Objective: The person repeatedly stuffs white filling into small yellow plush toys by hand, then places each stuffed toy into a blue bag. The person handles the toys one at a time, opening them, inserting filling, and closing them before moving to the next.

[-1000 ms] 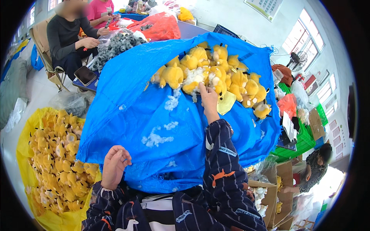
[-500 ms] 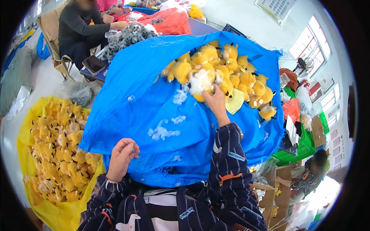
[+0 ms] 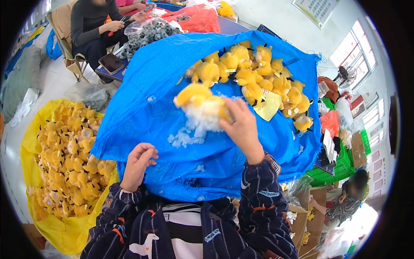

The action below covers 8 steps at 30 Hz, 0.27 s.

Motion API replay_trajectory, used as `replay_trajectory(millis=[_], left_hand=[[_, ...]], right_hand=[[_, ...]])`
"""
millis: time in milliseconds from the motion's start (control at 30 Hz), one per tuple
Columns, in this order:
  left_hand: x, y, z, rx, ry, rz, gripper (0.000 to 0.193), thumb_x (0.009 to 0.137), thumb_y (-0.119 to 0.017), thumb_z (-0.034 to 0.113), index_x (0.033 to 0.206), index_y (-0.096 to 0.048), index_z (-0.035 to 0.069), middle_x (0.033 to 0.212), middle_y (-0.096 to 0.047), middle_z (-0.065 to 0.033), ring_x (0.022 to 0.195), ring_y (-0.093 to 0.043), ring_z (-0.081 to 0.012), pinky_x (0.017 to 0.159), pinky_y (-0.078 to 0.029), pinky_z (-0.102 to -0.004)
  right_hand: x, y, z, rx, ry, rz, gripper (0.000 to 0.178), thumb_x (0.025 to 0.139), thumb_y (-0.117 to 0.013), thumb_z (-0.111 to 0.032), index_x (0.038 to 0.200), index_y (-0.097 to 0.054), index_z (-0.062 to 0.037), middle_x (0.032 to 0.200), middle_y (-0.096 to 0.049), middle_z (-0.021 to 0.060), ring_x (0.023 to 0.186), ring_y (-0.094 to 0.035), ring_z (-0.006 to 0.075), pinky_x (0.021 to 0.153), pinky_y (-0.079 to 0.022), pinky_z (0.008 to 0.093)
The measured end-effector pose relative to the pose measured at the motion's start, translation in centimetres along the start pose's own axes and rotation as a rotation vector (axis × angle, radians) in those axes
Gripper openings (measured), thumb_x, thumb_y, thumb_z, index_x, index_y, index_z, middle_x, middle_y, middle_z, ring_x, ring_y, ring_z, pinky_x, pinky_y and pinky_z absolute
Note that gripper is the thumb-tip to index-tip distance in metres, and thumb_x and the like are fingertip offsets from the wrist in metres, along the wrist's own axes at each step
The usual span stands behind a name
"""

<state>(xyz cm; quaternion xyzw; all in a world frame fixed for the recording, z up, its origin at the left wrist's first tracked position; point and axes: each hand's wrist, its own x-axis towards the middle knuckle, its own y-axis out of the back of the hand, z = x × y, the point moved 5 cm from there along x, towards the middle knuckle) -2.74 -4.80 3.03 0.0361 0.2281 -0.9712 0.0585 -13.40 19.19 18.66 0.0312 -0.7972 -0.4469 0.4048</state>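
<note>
My right hand (image 3: pixel 241 127) grips a yellow plush toy (image 3: pixel 194 96) by one end and holds it over the blue plastic sheet (image 3: pixel 164 77). White stuffing (image 3: pixel 206 116) bulges from the toy's side; motion blurs it a little. Near the sheet's front left edge is my left hand (image 3: pixel 139 164), its fingers curled and thumb against them; whether something small sits in the pinch I cannot make out. Beyond my right hand lies a heap of yellow plush toys (image 3: pixel 254 64) on the sheet, with a pale yellow piece of paper (image 3: pixel 268 105) at its front.
Loose stuffing tufts (image 3: pixel 185 137) dot the sheet. A yellow bag (image 3: pixel 32 172) full of similar toys stands at left. Grey plush pieces (image 3: pixel 151 36) and a phone (image 3: pixel 111 63) lie near a seated person (image 3: pixel 92 26). Green crates (image 3: pixel 332 170) stand right; another person works beside cardboard boxes (image 3: pixel 317 207).
My right hand has lifted the toy with exposed stuffing off the heap and brought it nearer and to the left. My left hand has stayed nearly where it was.
</note>
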Motion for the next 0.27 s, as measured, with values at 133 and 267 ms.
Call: replay_trajectory(millis=[133, 267], left_hand=[[-0.2, 0.0, 0.3, 0.049, -0.010, -0.025, 0.016, 0.091, -0.054, 0.018, 0.100, -0.056, 0.005, 0.096, -0.060, -0.0058, 0.086, -0.056, -0.0136, 0.070, -0.045, -0.0252], [-0.4, 0.2, 0.3, 0.044, -0.016, -0.035, 0.016, 0.091, -0.055, 0.018, 0.101, -0.056, 0.005, 0.097, -0.060, -0.0061, 0.087, -0.056, -0.0145, 0.070, -0.045, -0.0255]], right_hand=[[0.6, 1.8, 5.5, 0.112, -0.204, 0.340, 0.045, 0.072, -0.066, -0.013, 0.115, -0.056, -0.0026, 0.106, -0.059, 0.0164, 0.091, -0.060, 0.0322, 0.078, -0.049, 0.0334], [-0.9, 1.9, 13.1, 0.328, -0.547, 0.340, 0.051, 0.075, -0.066, -0.015, 0.123, -0.054, -0.0040, 0.121, -0.057, 0.0152, 0.107, -0.057, 0.0292, 0.089, -0.046, 0.0330]])
